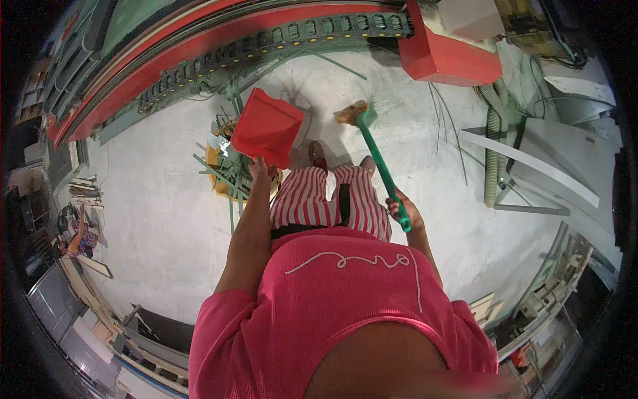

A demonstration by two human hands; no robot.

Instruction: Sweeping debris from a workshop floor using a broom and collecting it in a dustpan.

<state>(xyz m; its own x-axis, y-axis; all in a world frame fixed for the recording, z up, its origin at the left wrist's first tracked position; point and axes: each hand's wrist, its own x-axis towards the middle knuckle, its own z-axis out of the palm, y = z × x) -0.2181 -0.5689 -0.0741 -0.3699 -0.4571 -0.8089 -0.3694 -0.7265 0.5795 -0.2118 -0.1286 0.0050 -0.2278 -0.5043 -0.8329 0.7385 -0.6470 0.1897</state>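
A red dustpan [267, 125] is gripped at its near edge by my left hand [261, 167], whose fingers are partly hidden. It overlaps a yellow round container [216, 178] that holds green and grey strips and scraps. In my right hand [407, 210] is the green handle of a hand broom [377, 156], fingers wrapped round it near its end. The broom's worn brown bristles point away from me, over the pale floor ahead of my feet. Dustpan and broom are apart.
A red machine [442, 56] with a black cable chain [292, 34] runs along the far side. A ribbed hose [492, 133] and white panels [565, 156] stand at right. Thin strips lie on the floor [458, 246]. Another person [81, 239] is at far left.
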